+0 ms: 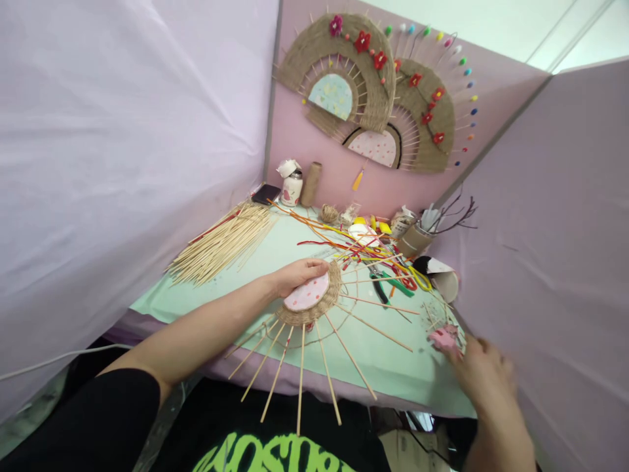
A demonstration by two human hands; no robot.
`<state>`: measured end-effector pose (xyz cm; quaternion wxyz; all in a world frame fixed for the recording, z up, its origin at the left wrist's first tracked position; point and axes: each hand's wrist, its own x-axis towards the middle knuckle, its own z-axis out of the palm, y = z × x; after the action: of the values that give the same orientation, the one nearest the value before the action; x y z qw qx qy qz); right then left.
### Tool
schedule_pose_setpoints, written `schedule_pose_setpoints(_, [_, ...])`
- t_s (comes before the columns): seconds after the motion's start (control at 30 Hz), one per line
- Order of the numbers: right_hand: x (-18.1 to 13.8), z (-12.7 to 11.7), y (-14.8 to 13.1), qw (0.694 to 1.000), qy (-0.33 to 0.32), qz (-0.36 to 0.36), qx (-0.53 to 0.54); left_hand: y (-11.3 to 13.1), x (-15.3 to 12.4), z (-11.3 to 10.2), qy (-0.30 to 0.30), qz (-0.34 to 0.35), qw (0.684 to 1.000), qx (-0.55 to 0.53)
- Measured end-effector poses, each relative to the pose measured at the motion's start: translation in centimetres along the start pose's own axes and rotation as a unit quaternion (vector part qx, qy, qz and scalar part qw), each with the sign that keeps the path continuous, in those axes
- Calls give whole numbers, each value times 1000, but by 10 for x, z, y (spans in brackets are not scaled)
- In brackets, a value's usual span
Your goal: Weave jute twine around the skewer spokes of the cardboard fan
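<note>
My left hand (299,275) is closed on the upper left edge of a small woven fan, thumb resting over its face. The fan has a half-round centre (309,294) of white with pink-red dots. A tan twine band (333,292) is woven around that centre. Thin wooden sticks (301,373) spread from the band toward my body and to the right, and a loose strand of twine crosses several of them. Over at the table's right edge is my right hand (484,370), smeared by motion. Its fingertips are close to a pink lump (445,337); whether they touch is unclear.
A bundle of thin sticks (226,242) lies on the left. Coloured stems (324,229), green-handled pliers (398,283) and scissors (410,278) are behind the fan. Jars (291,187), a twine spool (311,185) and a phone (266,193) stand farther back. Two large woven fans (378,85) hang on the pink wall.
</note>
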<state>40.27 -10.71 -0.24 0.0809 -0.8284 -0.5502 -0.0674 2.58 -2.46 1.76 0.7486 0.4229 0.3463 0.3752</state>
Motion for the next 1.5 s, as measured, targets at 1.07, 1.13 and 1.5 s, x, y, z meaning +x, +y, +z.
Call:
schedule_pose_setpoints(1.07, [65, 22, -206, 578, -421, -224, 662, -8, 0, 1, -59, -37, 993, 91])
schedule_pose_setpoints(1.13, [64, 22, -208, 581, -413, -223, 664, -8, -1, 2, -63, -49, 993, 83])
schedule_pose_setpoints(1.5, [74, 32, -201, 532, -438, -245, 682, -17, 5, 2, -109, -100, 984, 98])
